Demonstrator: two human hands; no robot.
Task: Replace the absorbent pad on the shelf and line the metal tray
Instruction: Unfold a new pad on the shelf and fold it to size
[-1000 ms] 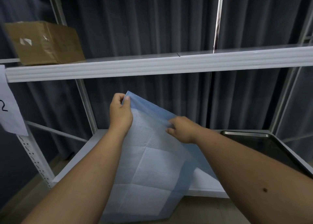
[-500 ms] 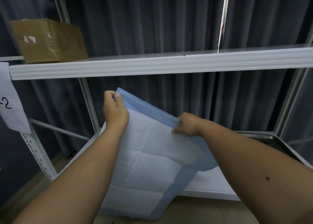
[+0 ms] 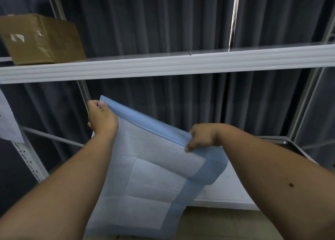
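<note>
- Absorbent pad (image 3: 150, 176): one, blue-edged, hanging in the air before the lower shelf (image 3: 224, 190).
- Your left hand (image 3: 102, 119) pinches its top corner; your right hand (image 3: 203, 137) pinches the top edge.
- Change: your hands have drawn further apart and the pad now hangs wider; likely ready to lay.
- Metal tray (image 3: 288, 144): one, at right, unlined.
- Cardboard box (image 3: 41, 39): one, on the upper shelf (image 3: 181, 65).

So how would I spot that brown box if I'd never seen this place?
Start at the white shelving rack standing in front of the dark curtains. Follow its upper shelf to the far left end, above the hands holding the blue pad. The cardboard box sits there, the only brown thing and the only item on that shelf.
</note>
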